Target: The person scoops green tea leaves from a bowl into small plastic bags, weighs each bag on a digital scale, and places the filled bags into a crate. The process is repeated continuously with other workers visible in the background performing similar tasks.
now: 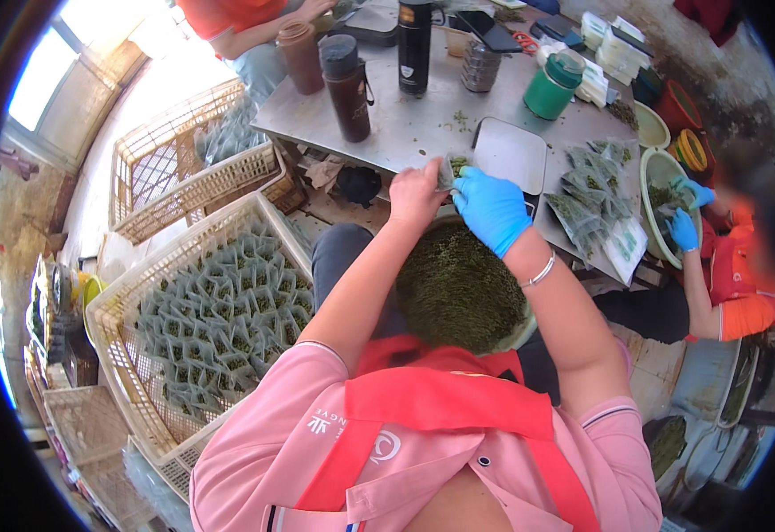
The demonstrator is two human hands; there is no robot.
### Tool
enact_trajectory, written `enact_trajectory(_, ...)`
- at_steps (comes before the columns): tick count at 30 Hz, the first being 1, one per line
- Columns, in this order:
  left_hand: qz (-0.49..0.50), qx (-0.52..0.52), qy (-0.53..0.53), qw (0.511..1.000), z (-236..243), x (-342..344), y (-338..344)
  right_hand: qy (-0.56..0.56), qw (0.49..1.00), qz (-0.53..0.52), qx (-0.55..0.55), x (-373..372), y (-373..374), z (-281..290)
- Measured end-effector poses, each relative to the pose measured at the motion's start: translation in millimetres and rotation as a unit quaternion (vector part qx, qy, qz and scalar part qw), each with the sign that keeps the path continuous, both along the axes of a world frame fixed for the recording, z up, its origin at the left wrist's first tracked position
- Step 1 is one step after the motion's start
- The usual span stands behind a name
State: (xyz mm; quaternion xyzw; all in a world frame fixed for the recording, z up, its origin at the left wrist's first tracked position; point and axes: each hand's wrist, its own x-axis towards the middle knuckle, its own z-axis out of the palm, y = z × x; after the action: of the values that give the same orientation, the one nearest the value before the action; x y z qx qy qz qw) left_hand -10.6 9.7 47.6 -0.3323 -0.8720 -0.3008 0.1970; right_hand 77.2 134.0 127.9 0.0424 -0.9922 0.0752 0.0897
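Note:
Just past the table's front edge, my bare left hand [416, 191] is closed with its fingertips on a small clear plastic bag [446, 174]. Green plant bits show at the bag's right side, where my right hand [492, 208], in a blue glove, has its fingers pressed together against it. The glove partly hides the bag. Below both hands, a wide tub [529, 330] rests at my lap, full of loose dried green herb [458, 284]. Beside my right hand, on the table, lies a flat scale [510, 152] with a pale square plate.
A cream plastic crate [103, 310] at left holds many filled bags [228, 310]; another crate [161, 199] stands behind it. Bottles, a green jar [554, 84] and filled bags [590, 199] occupy the metal table [423, 124]. A gloved co-worker handles a basin [658, 232] at right; another person sits opposite.

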Motion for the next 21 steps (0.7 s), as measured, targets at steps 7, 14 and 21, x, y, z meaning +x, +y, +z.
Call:
enact_trajectory(7,-0.024,-0.032,-0.136,0.99,-20.9,25.4,-10.9,-0.06,0.996,-0.042,-0.044,-7.2,-16.2,-40.7)
enact_trajectory(14,-0.023,-0.091,-0.1,0.991,-14.3,24.9,-10.2,-0.054,0.997,-0.033,-0.042,8.8,-19.7,-33.0)
enact_trajectory(21,-0.037,-0.084,-0.139,0.986,-6.3,26.9,-10.8,-0.028,0.956,0.018,-0.292,20.3,4.9,-30.7)
